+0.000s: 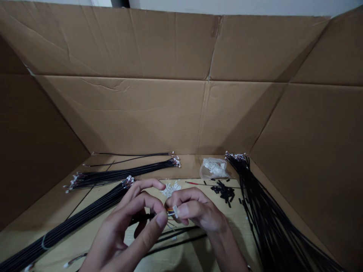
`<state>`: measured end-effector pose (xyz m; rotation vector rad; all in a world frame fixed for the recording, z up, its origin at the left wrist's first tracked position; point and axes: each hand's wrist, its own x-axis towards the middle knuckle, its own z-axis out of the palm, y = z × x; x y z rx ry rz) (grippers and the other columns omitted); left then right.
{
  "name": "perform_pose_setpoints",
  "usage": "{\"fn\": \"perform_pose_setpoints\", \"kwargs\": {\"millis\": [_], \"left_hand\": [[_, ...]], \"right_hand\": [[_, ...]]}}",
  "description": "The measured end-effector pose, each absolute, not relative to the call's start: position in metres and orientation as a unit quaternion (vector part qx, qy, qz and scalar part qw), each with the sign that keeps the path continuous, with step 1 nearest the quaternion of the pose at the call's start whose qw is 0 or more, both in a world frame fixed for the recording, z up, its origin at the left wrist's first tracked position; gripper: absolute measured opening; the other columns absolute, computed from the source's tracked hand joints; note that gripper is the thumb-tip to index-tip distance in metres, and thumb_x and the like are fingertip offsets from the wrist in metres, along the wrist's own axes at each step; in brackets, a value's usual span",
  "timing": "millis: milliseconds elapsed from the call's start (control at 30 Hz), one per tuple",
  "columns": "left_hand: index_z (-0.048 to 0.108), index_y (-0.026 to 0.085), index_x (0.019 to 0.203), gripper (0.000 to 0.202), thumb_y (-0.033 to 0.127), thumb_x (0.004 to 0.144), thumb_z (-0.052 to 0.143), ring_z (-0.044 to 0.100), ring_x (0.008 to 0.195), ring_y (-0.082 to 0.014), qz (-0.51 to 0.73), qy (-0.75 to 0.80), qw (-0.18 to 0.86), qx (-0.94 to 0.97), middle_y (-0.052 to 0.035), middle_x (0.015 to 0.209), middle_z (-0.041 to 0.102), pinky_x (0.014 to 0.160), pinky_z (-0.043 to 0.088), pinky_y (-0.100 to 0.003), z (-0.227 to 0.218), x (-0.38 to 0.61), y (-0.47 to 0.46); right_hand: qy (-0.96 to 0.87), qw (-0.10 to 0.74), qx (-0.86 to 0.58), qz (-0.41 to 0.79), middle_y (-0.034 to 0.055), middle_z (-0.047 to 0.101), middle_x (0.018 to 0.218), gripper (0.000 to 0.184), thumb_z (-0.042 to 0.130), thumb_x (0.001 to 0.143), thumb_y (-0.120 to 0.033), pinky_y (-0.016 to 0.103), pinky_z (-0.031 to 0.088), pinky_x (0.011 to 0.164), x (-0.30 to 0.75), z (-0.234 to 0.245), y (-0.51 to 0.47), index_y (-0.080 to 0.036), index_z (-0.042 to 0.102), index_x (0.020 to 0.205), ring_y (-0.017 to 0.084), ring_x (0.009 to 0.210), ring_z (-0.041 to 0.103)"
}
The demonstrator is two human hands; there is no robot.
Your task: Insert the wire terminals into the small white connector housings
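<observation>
Just in front of the loose pile of small white plastic connectors (171, 188), the right hand (200, 209) pinched a white rectangular plastic connector (175, 211) between thumb and forefinger. Thin multicoloured wires (170, 210) ran from it toward the left hand (127, 230), whose thumb and forefinger were closed together on a slim black-sheathed cable (147, 216); the connector sat at the right fingertips, just beyond the left grip. Right of the pile lay short black tubes (224, 192); behind it, rightward, a clear plastic bag (204, 172).
</observation>
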<state>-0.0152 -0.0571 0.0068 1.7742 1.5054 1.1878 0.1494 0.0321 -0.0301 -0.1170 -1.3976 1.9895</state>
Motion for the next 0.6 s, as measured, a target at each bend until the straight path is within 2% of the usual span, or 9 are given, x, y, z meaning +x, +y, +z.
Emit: {"fn": "perform_pose_setpoints", "kwargs": {"millis": [133, 367, 600], "left_hand": [[0.068, 0.031, 0.079, 0.026, 0.051, 0.094, 0.06, 0.051, 0.133, -0.0216, 0.455, 0.555, 0.246, 0.652, -0.0029, 0.098, 0.067, 0.095, 0.053, -0.023, 0.007, -0.015, -0.059], [0.069, 0.03, 0.072, 0.028, 0.051, 0.091, 0.063, 0.059, 0.124, -0.0209, 0.455, 0.574, 0.208, 0.648, -0.0048, 0.103, 0.069, 0.078, 0.058, -0.016, 0.016, -0.012, -0.06], [0.07, 0.03, 0.077, 0.026, 0.052, 0.09, 0.063, 0.055, 0.131, -0.0235, 0.432, 0.578, 0.232, 0.653, -0.0053, 0.11, 0.066, 0.085, 0.059, -0.019, 0.014, -0.02, -0.059]], "right_hand": [[-0.52, 0.358, -0.033, 0.775, -0.0068, 0.045, 0.051, 0.024, 0.068, 0.075, -0.029, 0.03, 0.027, 0.057, 0.145, -0.034, 0.032, -0.021, 0.054, 0.057, 0.011, 0.051, 0.032], [-0.498, 0.378, -0.009, 0.78, -0.0062, 0.044, 0.053, 0.022, 0.068, 0.076, -0.026, 0.03, 0.027, 0.058, 0.14, -0.037, 0.032, -0.019, 0.059, 0.056, 0.011, 0.052, 0.033], [-0.494, 0.375, 0.006, 0.784, -0.0067, 0.043, 0.051, 0.024, 0.068, 0.076, -0.027, 0.03, 0.026, 0.055, 0.137, -0.039, 0.032, -0.02, 0.058, 0.056, 0.011, 0.049, 0.031]]}}
